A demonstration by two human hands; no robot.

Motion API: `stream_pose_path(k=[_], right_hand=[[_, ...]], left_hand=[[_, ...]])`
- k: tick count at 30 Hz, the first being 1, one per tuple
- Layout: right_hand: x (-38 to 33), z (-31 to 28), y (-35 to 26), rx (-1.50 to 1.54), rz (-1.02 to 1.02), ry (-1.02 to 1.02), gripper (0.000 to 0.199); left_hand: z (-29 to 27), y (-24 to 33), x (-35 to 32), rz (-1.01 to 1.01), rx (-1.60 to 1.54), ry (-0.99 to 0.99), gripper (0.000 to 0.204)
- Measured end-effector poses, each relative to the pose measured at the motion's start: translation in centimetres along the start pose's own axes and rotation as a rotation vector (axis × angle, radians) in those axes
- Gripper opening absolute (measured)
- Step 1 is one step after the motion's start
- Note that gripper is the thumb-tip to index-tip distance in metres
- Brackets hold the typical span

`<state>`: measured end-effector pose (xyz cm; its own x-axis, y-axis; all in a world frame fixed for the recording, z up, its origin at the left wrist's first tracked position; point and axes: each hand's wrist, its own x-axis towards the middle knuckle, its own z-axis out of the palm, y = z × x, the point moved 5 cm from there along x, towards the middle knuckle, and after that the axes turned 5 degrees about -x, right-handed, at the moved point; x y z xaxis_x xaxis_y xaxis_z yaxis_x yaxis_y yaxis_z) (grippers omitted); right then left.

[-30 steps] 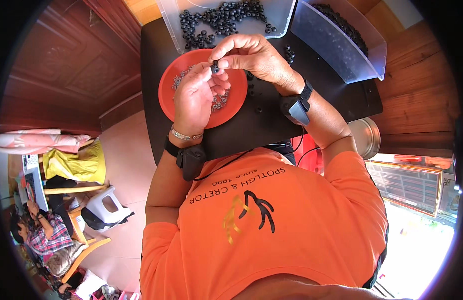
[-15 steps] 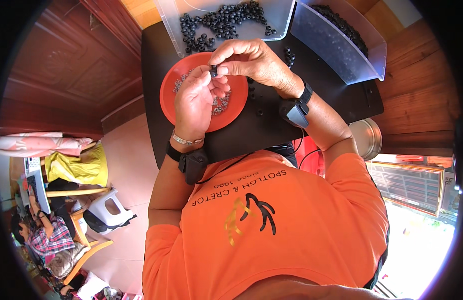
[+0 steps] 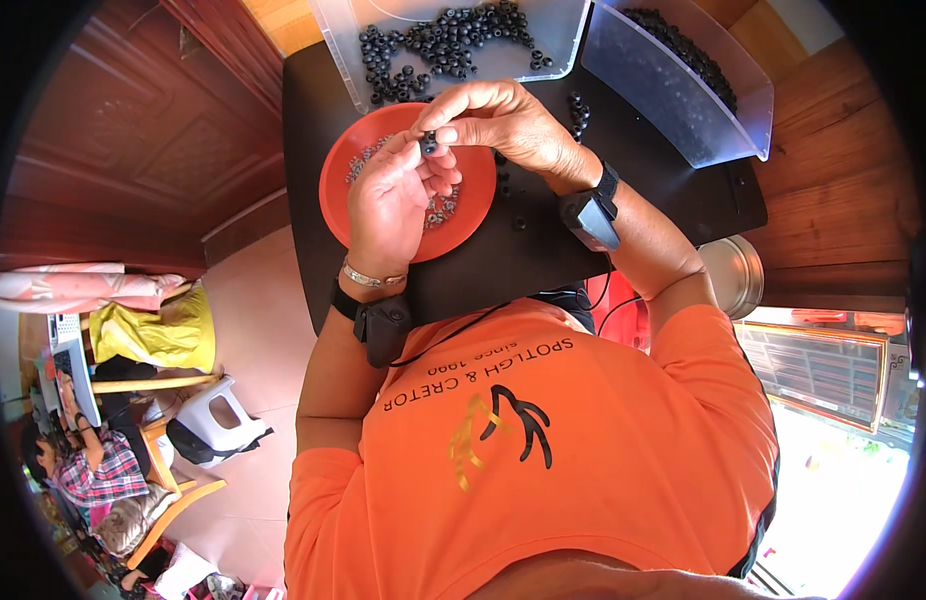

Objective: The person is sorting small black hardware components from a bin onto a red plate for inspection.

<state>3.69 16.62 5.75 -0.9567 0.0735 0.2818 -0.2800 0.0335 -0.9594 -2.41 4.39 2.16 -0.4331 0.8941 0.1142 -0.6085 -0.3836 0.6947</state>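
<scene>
My left hand and my right hand meet above a red round dish on a black table. Together their fingertips pinch one small black ring. Small grey metal pieces lie in the dish under my left palm. A clear tray of several black rings stands just beyond the dish. Both wrists carry black strapped devices.
A second clear tray with dark pieces stands at the far right of the table. A few loose rings lie on the table. A round metal lid sits at right. At lower left are a white stool and a seated person.
Both hands stay together over the dish. The fingers have shifted slightly around the black ring; nothing else has moved.
</scene>
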Motion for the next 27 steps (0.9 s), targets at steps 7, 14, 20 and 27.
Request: stream_pose_path(k=[7, 14, 20, 27], right_hand=[[-0.2, 0.9, -0.3, 0.022, -0.048, -0.005, 0.024], [-0.3, 1.4, -0.6, -0.077, -0.191, 0.068, 0.030], [-0.8, 2.1, -0.7, -0.209, -0.229, 0.180, 0.031], [-0.9, 2.1, -0.7, -0.168, -0.251, 0.189, 0.027]], left_hand=[[-0.1, 0.0, 0.0, -0.010, -0.067, 0.024, 0.030], [-0.1, 0.3, -0.1, 0.022, -0.051, 0.066, 0.027], [0.2, 0.4, 0.0, 0.052, -0.041, 0.081, 0.024], [-0.1, 0.2, 0.1, 0.061, -0.064, 0.105, 0.023]])
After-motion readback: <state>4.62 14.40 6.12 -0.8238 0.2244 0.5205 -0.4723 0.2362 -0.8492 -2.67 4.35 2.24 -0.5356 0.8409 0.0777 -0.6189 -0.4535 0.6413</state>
